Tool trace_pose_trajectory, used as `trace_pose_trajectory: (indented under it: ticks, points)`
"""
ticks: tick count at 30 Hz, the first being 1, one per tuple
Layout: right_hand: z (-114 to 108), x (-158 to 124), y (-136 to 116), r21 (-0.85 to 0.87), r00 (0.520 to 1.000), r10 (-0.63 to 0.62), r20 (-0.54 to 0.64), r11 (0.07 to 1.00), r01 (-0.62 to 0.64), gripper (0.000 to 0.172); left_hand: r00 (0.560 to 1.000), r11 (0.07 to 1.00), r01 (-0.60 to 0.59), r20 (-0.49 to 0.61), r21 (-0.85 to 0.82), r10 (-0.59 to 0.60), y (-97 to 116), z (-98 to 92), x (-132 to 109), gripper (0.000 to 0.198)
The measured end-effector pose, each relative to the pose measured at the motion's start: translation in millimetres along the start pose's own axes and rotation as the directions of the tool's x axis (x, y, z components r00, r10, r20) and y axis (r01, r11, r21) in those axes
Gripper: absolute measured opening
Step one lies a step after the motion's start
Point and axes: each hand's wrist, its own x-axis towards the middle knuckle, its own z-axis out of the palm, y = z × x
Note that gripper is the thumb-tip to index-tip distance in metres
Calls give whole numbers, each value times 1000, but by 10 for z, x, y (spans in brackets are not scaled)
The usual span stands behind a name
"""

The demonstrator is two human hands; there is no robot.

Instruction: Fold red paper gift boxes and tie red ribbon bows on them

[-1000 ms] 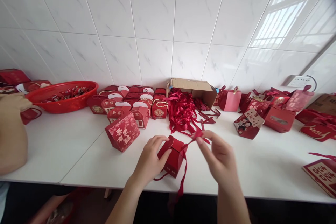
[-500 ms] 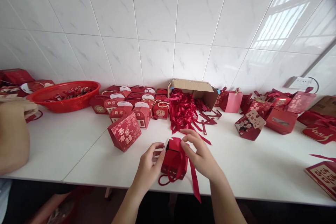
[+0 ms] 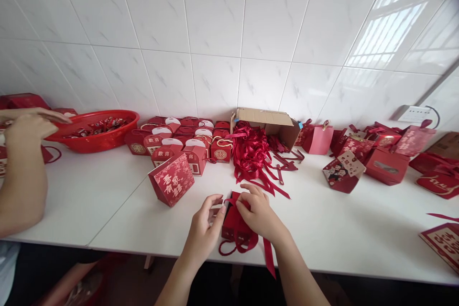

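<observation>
A small red gift box (image 3: 234, 224) stands near the front edge of the white table (image 3: 358, 229), wrapped by a red ribbon (image 3: 267, 253) whose tail hangs over the edge. My left hand (image 3: 206, 222) pinches the ribbon at the box's top left. My right hand (image 3: 256, 213) is closed on the ribbon over the box's top. A rope handle loops out below the box.
A pile of loose red ribbons (image 3: 253, 153) spills from a cardboard box (image 3: 270, 122) behind. Several red gift boxes (image 3: 179, 141) stand in rows, one larger box (image 3: 172, 184) tilted in front. A red basket (image 3: 95, 129) is at left, where another person's arm (image 3: 23, 167) reaches. More red boxes (image 3: 376, 158) lie right.
My right hand came down from holding the ribbon up in the air to the top of the box. The ribbon now lies across the box. The other person's hand rose toward the basket.
</observation>
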Motion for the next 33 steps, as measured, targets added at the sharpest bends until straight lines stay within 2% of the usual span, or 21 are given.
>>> trace_pose_trajectory:
  ticks: [8,20,24,26,28,31,33]
  points:
    - [24,-8,64,-17,1000,-9,-6,1000,9,19,1000,1000,-6,13,1,6,-5,-5,-14,36]
    - [97,33,-75,-27,999,-42,-1,999,42,21,998,998,-60,36,19,59,6,-6,-30,35]
    - [88,-8,-21,13,998,-22,-66,1000,23,19,999,998,-31,14,60,30,-17,-63,-12,36]
    - [47,-79,56,61,990,3,-139,998,5,20,999,990,19,-36,138,-14,-123,-210,29,40]
    - [-9,-188,166,113,980,45,-196,993,-23,22,982,963,118,-170,242,-78,-281,-449,86,43]
    - [-96,-391,359,164,960,125,-251,983,-85,25,895,893,292,-428,344,-128,-492,-837,165,41]
    - [-139,-513,467,185,943,167,-289,976,-116,26,831,844,338,-553,416,-61,-539,-970,186,41]
